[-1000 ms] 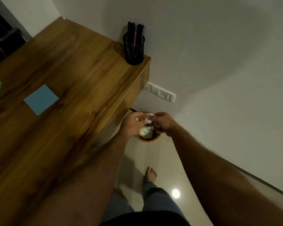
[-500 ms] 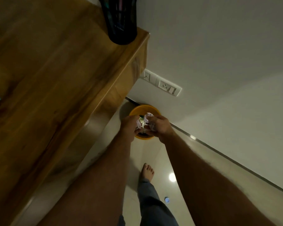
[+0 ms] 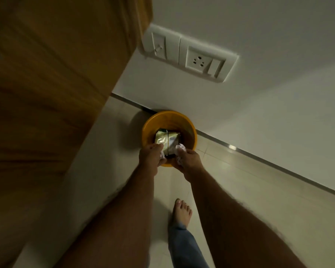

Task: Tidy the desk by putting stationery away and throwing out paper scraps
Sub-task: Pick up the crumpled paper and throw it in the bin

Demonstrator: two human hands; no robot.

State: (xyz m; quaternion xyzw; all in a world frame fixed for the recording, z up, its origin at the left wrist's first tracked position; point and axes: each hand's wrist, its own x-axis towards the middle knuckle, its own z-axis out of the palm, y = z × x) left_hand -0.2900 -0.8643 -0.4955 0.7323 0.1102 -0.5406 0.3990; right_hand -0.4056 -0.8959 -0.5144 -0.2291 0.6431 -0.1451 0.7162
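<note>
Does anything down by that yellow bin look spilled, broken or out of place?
Nothing stands out. The yellow bin stands upright on the floor against the wall, with a shiny wrapper lying inside it. The left hand and right hand each hold crumpled paper scraps over the bin. No litter shows on the floor.

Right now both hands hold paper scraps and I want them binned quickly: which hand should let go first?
Either, but the right hand looks slightly better placed: its crumpled scrap sits over the orange bin opening, while the left hand grips its scrap nearer the rim.
</note>
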